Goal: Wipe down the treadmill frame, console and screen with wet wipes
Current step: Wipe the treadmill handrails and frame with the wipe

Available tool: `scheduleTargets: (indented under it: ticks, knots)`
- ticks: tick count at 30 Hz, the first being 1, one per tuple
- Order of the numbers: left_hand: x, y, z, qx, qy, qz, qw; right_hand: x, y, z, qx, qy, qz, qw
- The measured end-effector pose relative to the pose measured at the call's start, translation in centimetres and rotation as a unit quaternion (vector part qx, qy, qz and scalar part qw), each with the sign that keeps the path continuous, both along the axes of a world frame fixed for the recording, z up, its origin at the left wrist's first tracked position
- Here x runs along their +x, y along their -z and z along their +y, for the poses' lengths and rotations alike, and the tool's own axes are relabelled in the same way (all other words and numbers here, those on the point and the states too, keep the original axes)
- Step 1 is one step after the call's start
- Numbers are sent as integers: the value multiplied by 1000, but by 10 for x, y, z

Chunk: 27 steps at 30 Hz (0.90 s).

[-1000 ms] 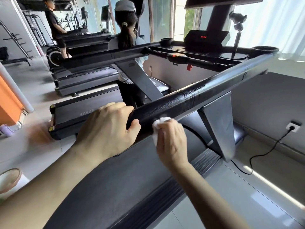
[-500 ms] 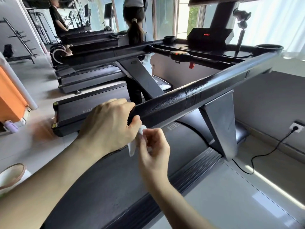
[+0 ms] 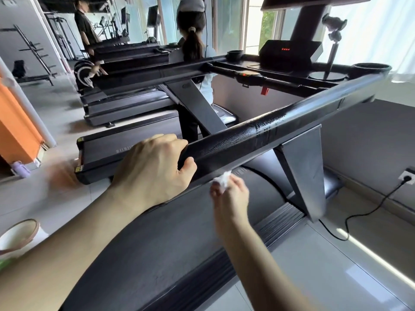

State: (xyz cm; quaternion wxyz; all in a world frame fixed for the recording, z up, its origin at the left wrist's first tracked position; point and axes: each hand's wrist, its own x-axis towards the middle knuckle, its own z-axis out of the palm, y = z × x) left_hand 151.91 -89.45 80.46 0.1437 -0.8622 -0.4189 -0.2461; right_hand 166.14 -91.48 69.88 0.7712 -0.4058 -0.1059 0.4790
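The treadmill [image 3: 157, 243] has a long black rail [image 3: 258, 135] along its right edge. The left hand [image 3: 152, 173] curls round the rail's near end. The right hand [image 3: 233, 194] pinches a white wipe [image 3: 222, 178] against the rail's underside. The far-corner cup holder [image 3: 370, 69] looks dark inside.

On my feed, the left hand [image 3: 152, 169] curls over the near end of the black textured treadmill handrail [image 3: 258, 135], thumb on its near side. Just to its right, the right hand [image 3: 231, 195], blurred, pinches a crumpled white wet wipe [image 3: 222, 179] up against the rail's lower edge. I can see a wet sheen farther along the rail. Beyond, the black console with red digits [image 3: 289, 55] sits by the window, and a black power cord [image 3: 370, 207] runs to a white wall socket [image 3: 407, 177].
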Motion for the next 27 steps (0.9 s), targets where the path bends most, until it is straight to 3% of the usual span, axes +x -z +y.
scheduleTargets:
  ticks: [3,6,10,14,17,19,21,23,25,27]
  knots:
    - [0,0,0,-3,-3,-3,1000,-30,2,-17,-1,-132,86,987]
    - [1,0,-1,1,-3,-1,1000,-26,-2,-20,-23,-173,92,980]
    - [0,-1,-1,0,-6,0,1000,18,-16,-13,40,-61,135,988]
    - [0,-1,-2,-1,0,-1,1000,29,-23,-5,57,26,96,993]
    - [-1,-1,0,-8,0,-7,1000,4,-21,-12,72,9,30,997]
    - [-1,-2,0,-9,-3,-9,1000,-15,-12,-24,85,-20,-78,993]
    - [0,-4,-1,-23,-11,-21,999,-29,1,-31,104,-53,-233,965]
    - [-1,-7,0,-52,-18,-44,997,-35,7,-36,148,-103,-358,916]
    - [-3,-10,0,-88,-13,-77,993,-27,11,-35,177,-103,-409,889]
    - [-4,-12,1,-117,-9,-99,988,-12,15,-27,144,-33,-410,900]
